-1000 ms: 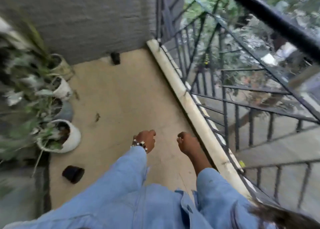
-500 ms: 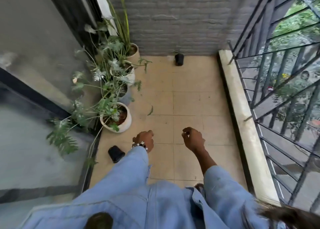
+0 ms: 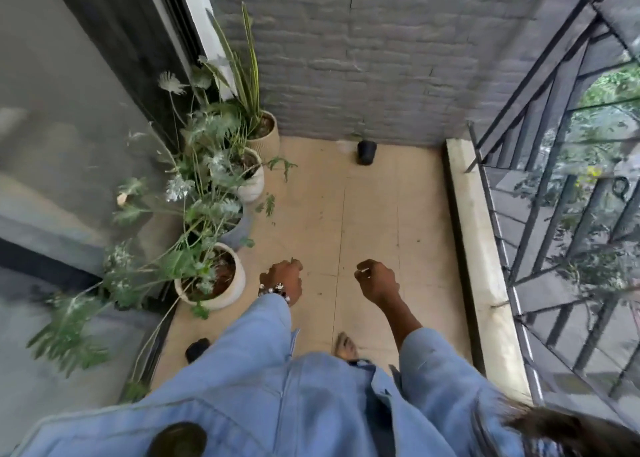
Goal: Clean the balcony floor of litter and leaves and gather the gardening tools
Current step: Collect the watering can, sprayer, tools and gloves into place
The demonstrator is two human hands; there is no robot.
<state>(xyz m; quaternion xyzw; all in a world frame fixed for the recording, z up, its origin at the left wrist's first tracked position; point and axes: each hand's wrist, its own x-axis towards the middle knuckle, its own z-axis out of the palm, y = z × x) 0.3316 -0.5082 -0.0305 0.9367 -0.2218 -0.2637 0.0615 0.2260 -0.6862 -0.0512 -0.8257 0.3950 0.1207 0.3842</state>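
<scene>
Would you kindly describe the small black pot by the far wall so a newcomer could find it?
Look to the grey brick wall at the balcony's far end. At its foot, on the tan tiles, stands the small black pot. Unlike the pale planters crowded along the glass door, it is dark and alone.

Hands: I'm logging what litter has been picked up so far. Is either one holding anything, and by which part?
Cannot be told. The left hand and the right hand are both curled; a small green tip shows at the left, a pale speck at the right.
</scene>
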